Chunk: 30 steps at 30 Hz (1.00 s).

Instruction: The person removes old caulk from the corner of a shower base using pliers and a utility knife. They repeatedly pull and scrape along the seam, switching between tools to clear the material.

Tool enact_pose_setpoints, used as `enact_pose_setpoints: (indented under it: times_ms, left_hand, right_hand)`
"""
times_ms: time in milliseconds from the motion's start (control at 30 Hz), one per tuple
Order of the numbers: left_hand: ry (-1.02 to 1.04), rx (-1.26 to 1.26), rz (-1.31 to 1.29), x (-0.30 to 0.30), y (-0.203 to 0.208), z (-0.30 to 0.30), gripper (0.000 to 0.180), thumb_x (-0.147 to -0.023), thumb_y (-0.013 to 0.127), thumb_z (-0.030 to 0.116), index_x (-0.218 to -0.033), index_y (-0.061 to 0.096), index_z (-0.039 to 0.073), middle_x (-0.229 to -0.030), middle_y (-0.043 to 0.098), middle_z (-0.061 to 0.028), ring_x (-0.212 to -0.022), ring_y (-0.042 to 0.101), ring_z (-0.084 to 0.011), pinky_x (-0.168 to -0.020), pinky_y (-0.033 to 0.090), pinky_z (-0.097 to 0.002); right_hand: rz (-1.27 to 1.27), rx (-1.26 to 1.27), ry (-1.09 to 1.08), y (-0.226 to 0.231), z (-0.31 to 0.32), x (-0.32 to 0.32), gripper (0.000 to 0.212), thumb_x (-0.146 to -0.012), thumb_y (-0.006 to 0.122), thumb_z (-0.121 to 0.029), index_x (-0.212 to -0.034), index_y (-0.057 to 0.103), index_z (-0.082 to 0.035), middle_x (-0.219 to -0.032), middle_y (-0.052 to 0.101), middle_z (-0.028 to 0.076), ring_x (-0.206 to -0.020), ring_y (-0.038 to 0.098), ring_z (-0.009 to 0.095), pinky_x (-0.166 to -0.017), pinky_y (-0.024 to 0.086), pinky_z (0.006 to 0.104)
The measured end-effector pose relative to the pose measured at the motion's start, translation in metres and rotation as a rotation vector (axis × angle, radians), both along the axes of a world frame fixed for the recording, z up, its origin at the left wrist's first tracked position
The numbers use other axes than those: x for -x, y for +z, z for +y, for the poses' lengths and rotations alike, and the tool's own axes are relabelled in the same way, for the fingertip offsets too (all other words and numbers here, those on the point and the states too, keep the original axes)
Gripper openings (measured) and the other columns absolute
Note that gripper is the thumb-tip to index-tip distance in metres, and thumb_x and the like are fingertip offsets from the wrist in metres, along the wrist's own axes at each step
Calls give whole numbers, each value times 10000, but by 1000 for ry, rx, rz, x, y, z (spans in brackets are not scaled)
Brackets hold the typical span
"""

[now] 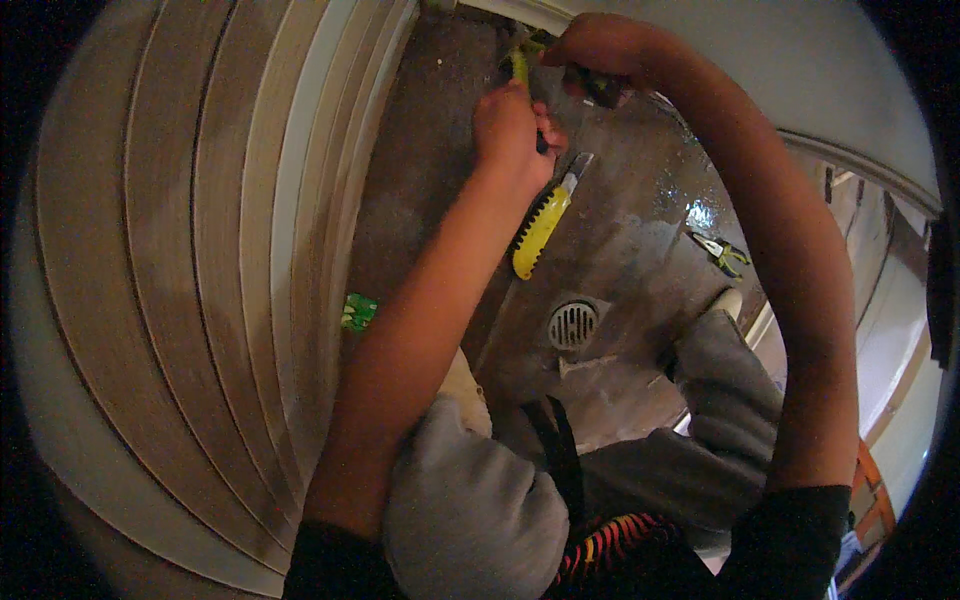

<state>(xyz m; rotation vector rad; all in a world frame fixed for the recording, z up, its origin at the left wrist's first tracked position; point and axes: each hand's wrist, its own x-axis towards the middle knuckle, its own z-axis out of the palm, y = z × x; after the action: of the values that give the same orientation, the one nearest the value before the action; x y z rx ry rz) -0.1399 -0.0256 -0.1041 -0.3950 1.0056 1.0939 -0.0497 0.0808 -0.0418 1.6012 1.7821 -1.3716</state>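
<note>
Both arms reach to the far end of the tiled floor. My left hand [512, 130] is closed around a yellow-green and black handled tool [520, 66]; its kind cannot be made out. Just to its right, my right hand [610, 55] bends down close to the tool's upper end. Its fingers curl around a dark object [600, 88], mostly hidden. Below my left hand lies a yellow knife [541, 235] with black ridges along its handle and a metal blade toward the far side. Pliers [720, 252] with black and yellow-green grips rest near my right forearm.
A round metal floor drain [573, 325] sits between my feet. Ribbed panelling [230, 250] rises on the left, with a small green packet [359, 312] by its base. A pale wall [830, 90] stands beyond my right arm. Wet patches [700, 214] shine near the pliers.
</note>
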Motion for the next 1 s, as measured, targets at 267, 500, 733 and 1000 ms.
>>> enact_pose_setpoints:
  times_ms: [267, 500, 733, 1000]
  left_hand:
    - [-39, -35, -39, 14, -4, 4, 65, -877, 427, 172, -851, 402, 118, -659, 404, -34, -494, 356, -123, -429, 326, -285]
    - [-172, -68, 19, 30, -8, 10, 78, -876, 429, 165, -823, 421, 108, -608, 385, -6, -473, 347, -114, -416, 313, -257]
    - [-114, -68, -79, 17, -1, 19, 77, -828, 390, 115, -793, 458, 105, -608, 403, -12, -470, 354, -110, -411, 309, -261]
    - [35, -33, -157, -6, -3, 54, 121, -817, 349, 131, -772, 461, 124, -638, 430, -9, -478, 352, -105, -405, 295, -253]
  right_hand:
    - [180, -36, -241, -31, 2, -17, 246, -809, 571, -283, -769, 594, -42, -601, 551, 27, -506, 521, 123, -389, 395, 311]
    - [537, 299, -963, -24, -47, 12, 320, -861, 502, -339, -861, 571, -26, -664, 581, 89, -513, 538, 194, -470, 467, 362]
    - [938, 823, -920, -67, -22, -15, 323, -879, 452, -322, -948, 554, -24, -817, 600, 133, -691, 584, 254, -621, 515, 397]
    - [565, 320, -1077, -26, -14, 6, 295, -857, 484, -352, -819, 559, -69, -709, 594, 88, -435, 506, 185, -395, 456, 317]
